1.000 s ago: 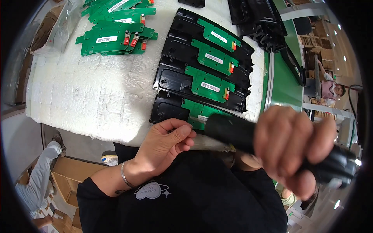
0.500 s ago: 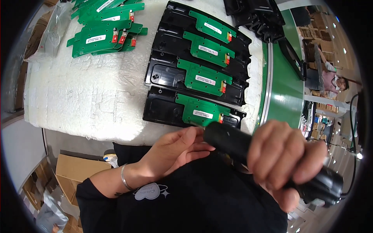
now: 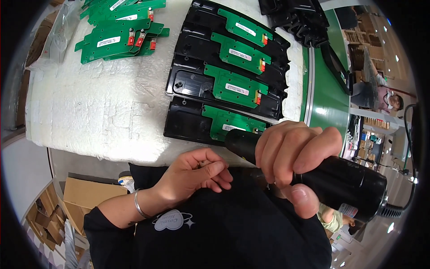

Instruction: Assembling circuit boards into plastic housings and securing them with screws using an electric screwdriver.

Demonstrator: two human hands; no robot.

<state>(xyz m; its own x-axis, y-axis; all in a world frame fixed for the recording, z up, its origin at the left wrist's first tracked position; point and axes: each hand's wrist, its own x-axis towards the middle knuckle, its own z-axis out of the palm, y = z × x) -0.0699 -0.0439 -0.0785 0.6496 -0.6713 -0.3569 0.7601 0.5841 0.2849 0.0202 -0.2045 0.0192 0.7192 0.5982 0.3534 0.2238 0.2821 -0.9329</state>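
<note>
My right hand (image 3: 293, 163) is wrapped round a black electric screwdriver (image 3: 347, 179), whose cord leaves its rear end at the right. The tool's front end overlaps the lower edge of the nearest green circuit board (image 3: 224, 122); its tip is hidden. That board lies in the nearest black plastic housing (image 3: 184, 121). Left of the tool, my left hand (image 3: 199, 172) is closed, fingers curled in and thumb against them; whatever it holds, if anything, is too small to make out. Beyond, more black housings (image 3: 192, 83) lie in a row, each with a green board (image 3: 235, 87).
A pile of loose green boards (image 3: 105, 42) lies at the far left on the white foam-covered surface (image 3: 89, 103). More black plastic parts (image 3: 298, 22) stand at the far right beside a green belt (image 3: 329, 105). A cardboard box (image 3: 89, 193) sits lower left. People are in the background.
My right hand and the screwdriver have moved left and up, over the nearest board. My left hand has drawn back from the tool's tip, and its fingers have curled in.
</note>
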